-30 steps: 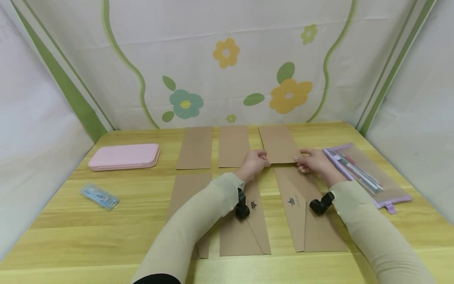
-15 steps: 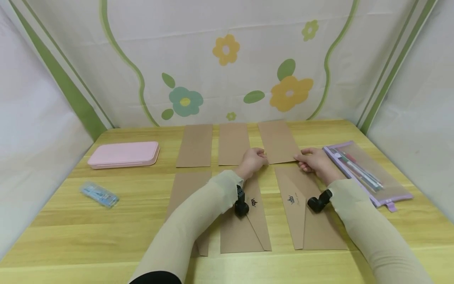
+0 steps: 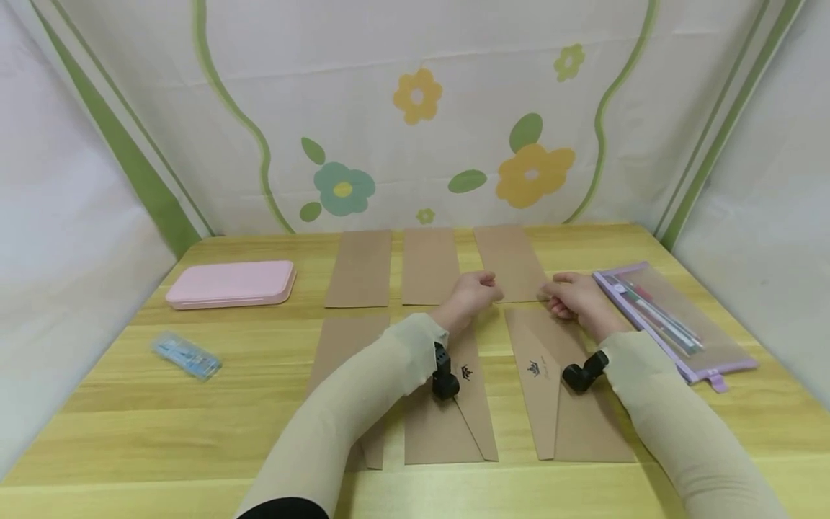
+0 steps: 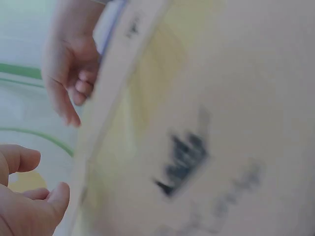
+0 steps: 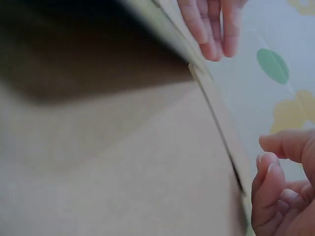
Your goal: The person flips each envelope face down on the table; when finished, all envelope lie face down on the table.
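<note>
Six brown kraft-paper envelopes lie in two rows on the wooden table. At the near edge of the far-right envelope (image 3: 511, 263) are both hands. My left hand (image 3: 472, 297) hovers by its left corner, thumb and fingers apart with nothing between them in the left wrist view. Near the right corner is my right hand (image 3: 576, 299), its fingers loosely bent around nothing in the right wrist view. Below them, the near-right envelope (image 3: 586, 422) shows its flap and a printed black crown. The near-middle envelope (image 3: 437, 432) is partly covered by my left forearm.
To the left are a pink pencil case (image 3: 230, 282) and a small clear packet (image 3: 186, 355) with light blue contents. A purple-edged zip pouch (image 3: 703, 317) with pens lies beside my right hand. A flower-printed curtain (image 3: 259, 72) stands behind the table.
Both hands held the far-right envelope's near corners and shifted it slightly; now they have let go. The left hand has moved slightly off its corner, and the envelope lies flat, in line with its row.
</note>
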`<state>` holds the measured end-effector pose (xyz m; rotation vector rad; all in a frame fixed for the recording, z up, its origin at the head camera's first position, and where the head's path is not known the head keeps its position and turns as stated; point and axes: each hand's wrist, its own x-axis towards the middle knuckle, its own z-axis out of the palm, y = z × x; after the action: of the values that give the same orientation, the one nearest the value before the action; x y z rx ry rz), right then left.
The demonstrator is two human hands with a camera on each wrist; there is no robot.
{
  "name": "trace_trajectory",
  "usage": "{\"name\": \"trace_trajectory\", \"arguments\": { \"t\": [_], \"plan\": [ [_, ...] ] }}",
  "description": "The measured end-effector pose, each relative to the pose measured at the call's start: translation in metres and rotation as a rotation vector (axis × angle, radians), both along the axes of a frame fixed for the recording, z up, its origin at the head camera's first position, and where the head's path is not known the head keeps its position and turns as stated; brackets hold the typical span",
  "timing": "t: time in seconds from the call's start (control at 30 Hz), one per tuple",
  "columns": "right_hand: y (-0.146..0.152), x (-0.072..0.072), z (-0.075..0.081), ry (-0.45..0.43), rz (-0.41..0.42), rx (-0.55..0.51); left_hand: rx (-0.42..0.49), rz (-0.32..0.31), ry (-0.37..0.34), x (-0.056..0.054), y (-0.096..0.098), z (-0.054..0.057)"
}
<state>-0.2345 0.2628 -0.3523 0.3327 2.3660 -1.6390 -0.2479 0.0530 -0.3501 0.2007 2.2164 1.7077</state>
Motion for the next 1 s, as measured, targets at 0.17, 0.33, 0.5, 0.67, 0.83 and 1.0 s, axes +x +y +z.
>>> {"name": "trace_trajectory", "arguments": {
  "t": [0.17, 0.33, 0.5, 0.67, 0.83, 1.0],
  "plan": [
    [-0.004, 0.004, 0.010, 0.074, 0.035, 0.057, 0.048, -0.011, 0.026, 0.007, -0.011, 0.017],
    [-0.017, 0.011, 0.025, 0.153, 0.072, 0.069, 0.129, -0.032, 0.064, 0.009, -0.037, 0.031],
    [-0.031, 0.020, 0.036, 0.165, 0.099, -0.001, 0.225, 0.006, 0.067, 0.012, -0.063, 0.043],
    [-0.046, 0.024, 0.041, 0.156, 0.143, -0.060, 0.320, 0.002, 0.048, 0.023, -0.086, 0.049],
    [-0.064, 0.027, 0.048, 0.143, 0.215, -0.130, 0.315, -0.013, 0.032, 0.039, -0.113, 0.050],
    [-0.082, 0.031, 0.048, 0.110, 0.277, -0.181, 0.338, -0.007, 0.023, 0.050, -0.141, 0.044]
  ]
}}
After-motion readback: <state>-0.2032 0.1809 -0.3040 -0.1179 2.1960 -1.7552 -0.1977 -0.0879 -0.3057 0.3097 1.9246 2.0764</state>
